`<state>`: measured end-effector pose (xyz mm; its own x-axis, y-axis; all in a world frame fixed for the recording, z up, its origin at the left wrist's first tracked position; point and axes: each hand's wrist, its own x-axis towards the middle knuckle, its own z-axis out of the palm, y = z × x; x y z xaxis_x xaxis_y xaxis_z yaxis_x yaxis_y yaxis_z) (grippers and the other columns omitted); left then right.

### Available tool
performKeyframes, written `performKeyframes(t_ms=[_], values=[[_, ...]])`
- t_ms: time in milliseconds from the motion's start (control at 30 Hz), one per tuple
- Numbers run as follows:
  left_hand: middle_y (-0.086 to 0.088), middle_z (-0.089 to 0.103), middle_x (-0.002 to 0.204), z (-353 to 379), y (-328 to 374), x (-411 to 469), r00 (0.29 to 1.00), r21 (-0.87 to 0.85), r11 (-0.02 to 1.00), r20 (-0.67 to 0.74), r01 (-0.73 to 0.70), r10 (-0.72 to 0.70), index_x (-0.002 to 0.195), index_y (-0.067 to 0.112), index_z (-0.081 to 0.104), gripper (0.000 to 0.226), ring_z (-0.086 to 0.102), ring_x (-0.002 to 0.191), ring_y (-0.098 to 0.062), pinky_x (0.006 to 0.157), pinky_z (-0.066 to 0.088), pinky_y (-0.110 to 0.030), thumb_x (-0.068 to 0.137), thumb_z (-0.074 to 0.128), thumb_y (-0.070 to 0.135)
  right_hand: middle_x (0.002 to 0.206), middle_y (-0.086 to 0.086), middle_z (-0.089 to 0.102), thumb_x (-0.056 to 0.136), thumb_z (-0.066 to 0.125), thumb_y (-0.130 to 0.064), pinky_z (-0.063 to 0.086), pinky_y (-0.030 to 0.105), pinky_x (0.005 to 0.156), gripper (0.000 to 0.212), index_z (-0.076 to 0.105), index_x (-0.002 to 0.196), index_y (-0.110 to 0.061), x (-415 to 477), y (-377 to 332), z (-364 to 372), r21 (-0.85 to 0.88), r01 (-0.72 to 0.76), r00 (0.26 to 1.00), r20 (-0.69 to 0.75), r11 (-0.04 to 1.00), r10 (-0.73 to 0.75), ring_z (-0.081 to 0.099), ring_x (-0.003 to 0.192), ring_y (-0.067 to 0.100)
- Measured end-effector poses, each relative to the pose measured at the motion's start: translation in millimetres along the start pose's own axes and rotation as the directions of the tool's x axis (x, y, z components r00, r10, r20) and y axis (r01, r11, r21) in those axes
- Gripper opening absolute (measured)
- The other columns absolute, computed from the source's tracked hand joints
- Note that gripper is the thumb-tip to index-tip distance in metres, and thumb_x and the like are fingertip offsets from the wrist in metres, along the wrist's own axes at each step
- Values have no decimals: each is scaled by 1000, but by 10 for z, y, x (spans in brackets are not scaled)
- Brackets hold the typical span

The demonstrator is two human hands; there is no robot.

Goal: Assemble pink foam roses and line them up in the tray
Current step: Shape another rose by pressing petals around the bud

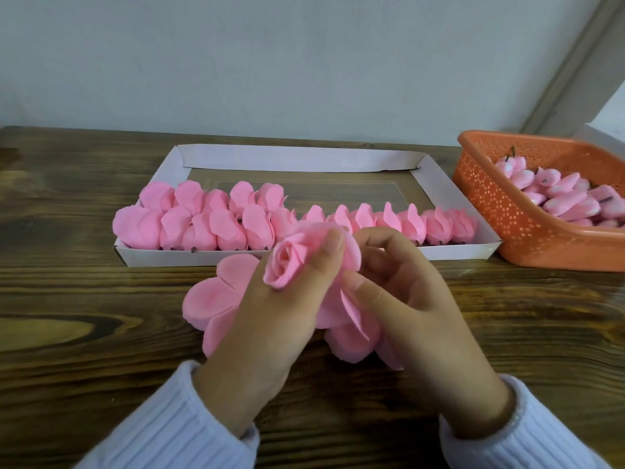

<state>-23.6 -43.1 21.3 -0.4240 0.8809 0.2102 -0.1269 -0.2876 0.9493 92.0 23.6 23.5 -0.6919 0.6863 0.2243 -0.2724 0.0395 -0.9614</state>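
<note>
Pink foam rose (287,262), half wrapped, held just above the wooden counter (84,333) in front of the tray (304,157).
Left grip (277,319) pinches the tight, curled bud; right grip (412,299) clasps its soft outer petals. Finished roses (216,228) line the white card tray's near side; flat scalloped petal sheets (209,299) lie beneath both grips.

The back half of the tray (297,159), upper centre, lies open behind finished roses (189,225) packed along its near wall. An orange basket (490,198) crowds the right edge. Bare tabletop (67,299) spreads at left. Loose petals (206,299), the left hand (270,316) and the right hand (406,299), both holding a rose (287,265), block the centre.
</note>
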Motion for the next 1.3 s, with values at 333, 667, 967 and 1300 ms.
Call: performKeyframes(t_ms=[333, 667, 967, 1300], values=[[-30, 67, 96, 2, -5, -30, 991, 55, 998, 132, -14, 6, 93, 13, 71, 40, 63, 95, -48, 82, 53, -62, 72, 71, 47, 98, 18, 69, 75, 67, -16, 56, 34, 73, 37, 63, 111, -6, 30, 4, 2, 288, -146, 986, 121, 946, 115, 65, 85, 29], [-23, 69, 102, -61, 40, -15, 949, 97, 995, 314, -28, -4, 113, 1, 63, 62, 65, 103, -40, 92, 50, -56, 62, 80, 31, 92, 9, 71, 84, 68, -19, 55, 36, 66, 19, 74, 99, -11, 24, -32, -62, 344, -334, 917, 334, 878, 218, 66, 82, 27], [5, 71, 110, -74, 21, -26, 960, 204, 974, 276, -95, 35, 104, 10, 70, 42, 64, 110, -14, 91, 51, -29, 74, 68, 38, 97, 8, 72, 81, 60, -14, 59, 31, 75, 26, 73, 103, -12, 20, -43, -65, 356, -374, 897, 373, 856, 237, 70, 88, 19], [2, 76, 94, -36, -7, 7, 995, 57, 994, 54, -90, 87, 100, 23, 75, 28, 71, 96, -12, 87, 53, -30, 82, 63, 40, 102, 7, 68, 83, 62, -19, 51, 37, 73, 26, 64, 107, -9, 28, -7, -93, 46, -73, 991, 113, 996, 68, 65, 88, 22]])
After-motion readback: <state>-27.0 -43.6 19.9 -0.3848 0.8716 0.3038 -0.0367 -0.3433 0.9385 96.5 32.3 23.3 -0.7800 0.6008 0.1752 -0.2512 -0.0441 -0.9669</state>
